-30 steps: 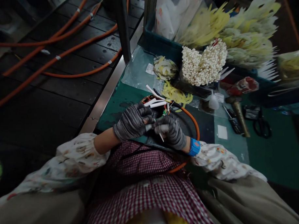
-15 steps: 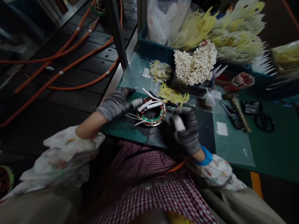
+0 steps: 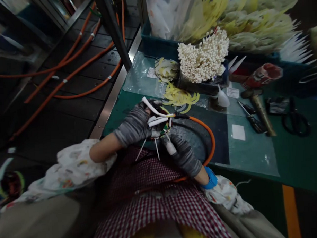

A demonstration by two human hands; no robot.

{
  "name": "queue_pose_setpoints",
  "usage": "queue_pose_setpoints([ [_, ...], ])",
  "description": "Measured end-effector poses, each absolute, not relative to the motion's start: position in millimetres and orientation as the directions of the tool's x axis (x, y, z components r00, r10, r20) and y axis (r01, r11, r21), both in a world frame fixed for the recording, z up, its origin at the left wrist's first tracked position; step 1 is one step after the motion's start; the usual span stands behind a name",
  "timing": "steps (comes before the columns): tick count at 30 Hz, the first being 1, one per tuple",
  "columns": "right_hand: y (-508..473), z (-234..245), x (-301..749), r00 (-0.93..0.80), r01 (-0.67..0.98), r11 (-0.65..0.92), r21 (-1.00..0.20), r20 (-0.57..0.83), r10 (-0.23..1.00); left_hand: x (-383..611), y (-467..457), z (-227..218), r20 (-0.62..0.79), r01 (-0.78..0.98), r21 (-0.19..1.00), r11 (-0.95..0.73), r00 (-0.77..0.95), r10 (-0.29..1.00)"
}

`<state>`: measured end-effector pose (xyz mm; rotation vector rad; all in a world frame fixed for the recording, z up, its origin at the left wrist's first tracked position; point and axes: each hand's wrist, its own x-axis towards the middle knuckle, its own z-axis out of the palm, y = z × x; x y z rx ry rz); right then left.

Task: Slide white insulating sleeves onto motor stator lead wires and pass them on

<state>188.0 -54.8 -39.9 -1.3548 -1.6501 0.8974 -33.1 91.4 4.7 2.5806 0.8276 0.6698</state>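
My left hand [image 3: 135, 125], in a grey knit glove, is closed round a small wound coil ring [image 3: 161, 126] with white sleeved leads sticking up from it. It holds the ring at the near edge of the green table [image 3: 292, 156]. My right hand [image 3: 182, 153], also gloved, pinches at the ring's near side, with thin white strips hanging beside its fingertips. An orange cable [image 3: 208, 134] curves from the ring round to my right wrist.
A bunch of white-tipped sticks [image 3: 203, 58] and piles of yellow and white strips [image 3: 248, 18] fill the blue bins at the back. A squeeze bottle [image 3: 222, 99], screwdriver [image 3: 252, 117], hammer [image 3: 261, 112] and scissors [image 3: 295, 119] lie to the right. Orange hoses [image 3: 68, 63] cross the dark floor on the left.
The ring was lying on the table with my hands apart; now both hands have closed on it and drawn it back to the table's near edge.
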Motion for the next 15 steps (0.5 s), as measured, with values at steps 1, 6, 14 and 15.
queue_pose_setpoints([
  [1,-58,-36,187,-0.145,0.379,0.133,-0.916,0.083,0.986,-34,79,4,0.385,0.468,0.403,-0.786,0.693,0.61],
  [6,-60,-37,176,-0.235,0.267,0.122,-0.956,0.058,0.97,-30,34,-3,0.543,0.61,0.294,-0.736,0.527,0.654],
  [14,-83,-73,167,-0.118,0.538,0.272,-0.798,0.249,0.961,-23,13,-7,0.632,0.669,0.256,-0.698,0.431,0.644],
  [15,-87,-79,166,-0.098,0.569,0.287,-0.771,0.283,0.954,-24,11,-8,0.631,0.682,0.265,-0.682,0.412,0.658],
])
